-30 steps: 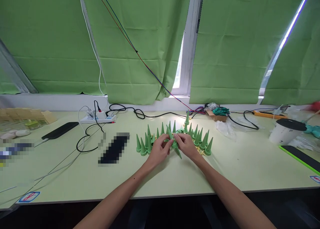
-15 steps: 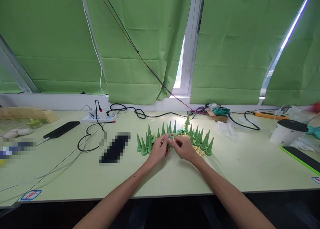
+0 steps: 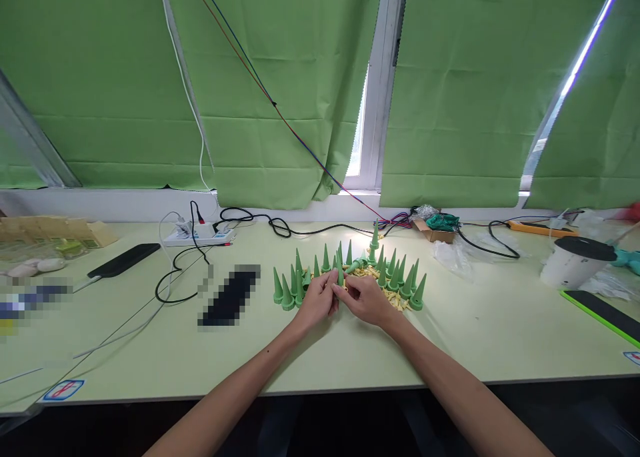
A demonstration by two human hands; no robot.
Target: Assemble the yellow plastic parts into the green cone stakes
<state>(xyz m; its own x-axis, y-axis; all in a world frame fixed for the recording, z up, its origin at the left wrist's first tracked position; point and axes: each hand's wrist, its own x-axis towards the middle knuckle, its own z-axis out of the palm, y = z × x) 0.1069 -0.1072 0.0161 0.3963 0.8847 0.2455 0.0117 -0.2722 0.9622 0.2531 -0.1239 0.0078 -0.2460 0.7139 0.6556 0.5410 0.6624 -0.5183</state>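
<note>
Green cone point(image 3: 340, 271), slender, smooth, pointed, tip upward; located between the hands, near yellow pieces point(image 3: 371, 271); pinched in closed fingers of left hand point(image 3: 318, 298); lower part at thumb of right hand point(image 3: 369, 300), curled, hold unclear.

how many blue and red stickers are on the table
2, near the table's front edge: one blue-bordered sticker far left, one cut-off sticker far right. More may be hidden.
</note>
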